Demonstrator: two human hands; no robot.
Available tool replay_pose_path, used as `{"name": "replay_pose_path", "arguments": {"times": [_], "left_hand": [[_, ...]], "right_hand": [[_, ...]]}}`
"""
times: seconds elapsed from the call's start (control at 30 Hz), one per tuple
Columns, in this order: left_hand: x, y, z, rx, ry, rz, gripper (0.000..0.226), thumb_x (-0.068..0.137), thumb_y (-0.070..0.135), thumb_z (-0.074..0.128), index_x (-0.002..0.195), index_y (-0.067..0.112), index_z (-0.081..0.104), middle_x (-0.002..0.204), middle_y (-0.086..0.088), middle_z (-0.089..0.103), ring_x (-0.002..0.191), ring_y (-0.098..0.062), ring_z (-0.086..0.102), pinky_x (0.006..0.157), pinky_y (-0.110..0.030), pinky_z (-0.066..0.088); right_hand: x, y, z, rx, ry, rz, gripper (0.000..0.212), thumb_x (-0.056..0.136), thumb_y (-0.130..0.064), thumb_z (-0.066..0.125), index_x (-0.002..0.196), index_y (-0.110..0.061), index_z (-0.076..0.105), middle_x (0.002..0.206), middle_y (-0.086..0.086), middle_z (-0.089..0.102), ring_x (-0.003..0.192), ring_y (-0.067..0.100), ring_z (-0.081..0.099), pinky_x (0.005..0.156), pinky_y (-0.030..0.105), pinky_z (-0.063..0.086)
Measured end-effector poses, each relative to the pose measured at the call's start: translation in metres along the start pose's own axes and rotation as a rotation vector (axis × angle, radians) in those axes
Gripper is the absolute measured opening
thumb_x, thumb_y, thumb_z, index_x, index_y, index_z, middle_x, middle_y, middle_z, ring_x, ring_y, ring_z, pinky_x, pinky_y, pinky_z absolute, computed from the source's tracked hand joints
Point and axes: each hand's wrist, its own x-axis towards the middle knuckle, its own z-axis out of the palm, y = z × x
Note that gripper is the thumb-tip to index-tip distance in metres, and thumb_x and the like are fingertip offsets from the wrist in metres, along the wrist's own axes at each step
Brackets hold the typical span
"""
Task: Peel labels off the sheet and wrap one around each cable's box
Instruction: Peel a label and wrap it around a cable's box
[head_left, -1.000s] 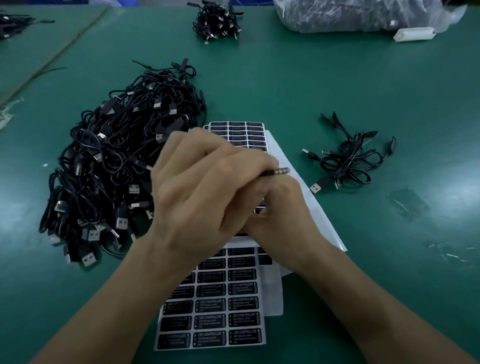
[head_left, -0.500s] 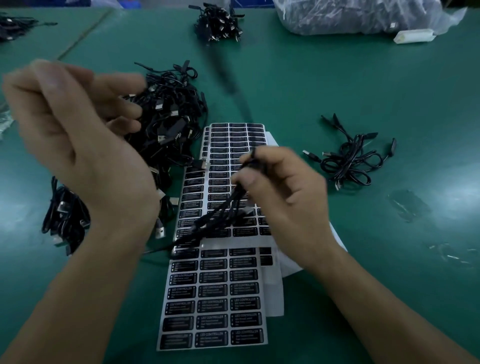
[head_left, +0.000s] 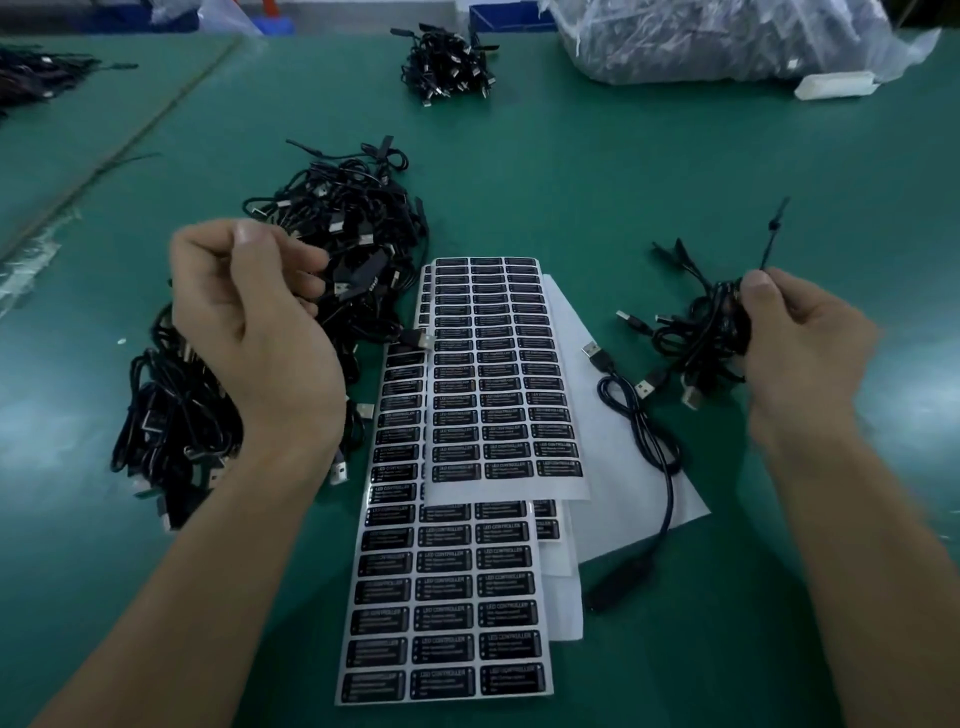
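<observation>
A thin black cable is pinched between the thumb and curled fingers of the right hand, and its free end stands up toward the far side. This hand is held against a small tangle of black USB cables on the right of the green table. The fingers of the left hand are curled in with the thumb laid over them, just above a large heap of black USB cables on the left. Whether a cable is gripped there cannot be told. Between the hands, overlapping white sheets of black rectangular labels are spread toward the near edge. A bare white backing sheet is tucked under them on the right. Across it a single black USB cable is laid, with its dark inline box at the near end on the table. At the far edge a further bundle of black cables, a clear plastic bag and a small white block are seen.
</observation>
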Motion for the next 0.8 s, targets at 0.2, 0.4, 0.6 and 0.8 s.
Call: {"name": "replay_pose_path", "arguments": {"times": [0.2,0.4,0.6,0.8], "left_hand": [[-0.005,0.012,0.006,0.036,-0.024,-0.047,0.022,0.101,0.006,0.039,0.086,0.020,0.048,0.077,-0.006,0.060,0.065,-0.016,0.054,0.059,-0.026,0.040],[-0.006,0.011,0.006,0.057,-0.033,-0.030,0.020,0.099,0.009,0.041,0.085,0.021,0.050,0.074,-0.003,0.060,0.064,-0.016,0.055,0.060,-0.027,0.041],[-0.008,0.011,0.005,0.047,-0.072,-0.015,0.020,0.099,0.009,0.042,0.084,0.020,0.050,0.069,0.001,0.059,0.060,-0.012,0.055,0.059,-0.025,0.042],[-0.014,0.012,0.007,0.053,-0.159,0.001,0.020,0.099,0.009,0.044,0.084,0.020,0.052,0.064,0.002,0.057,0.055,-0.008,0.055,0.057,-0.022,0.041]], "right_hand": [[-0.009,-0.007,0.001,-0.154,0.005,-0.078,0.017,0.090,-0.034,0.066,0.107,-0.032,0.067,0.094,-0.010,0.059,0.062,-0.003,0.049,0.075,0.012,0.039],[-0.033,-0.023,0.007,-0.442,-0.065,-0.385,0.007,0.086,-0.031,0.065,0.079,-0.032,0.065,0.071,-0.011,0.063,0.062,0.001,0.054,0.071,0.023,0.048],[-0.055,-0.032,0.006,-0.865,-0.448,-0.244,0.026,0.079,-0.050,0.073,0.068,-0.026,0.068,0.068,-0.001,0.061,0.069,0.024,0.060,0.066,0.039,0.055],[-0.064,-0.036,0.005,-1.094,-0.553,-0.246,0.026,0.084,-0.040,0.071,0.073,-0.017,0.072,0.074,0.004,0.064,0.068,0.026,0.060,0.059,0.035,0.052]]}}
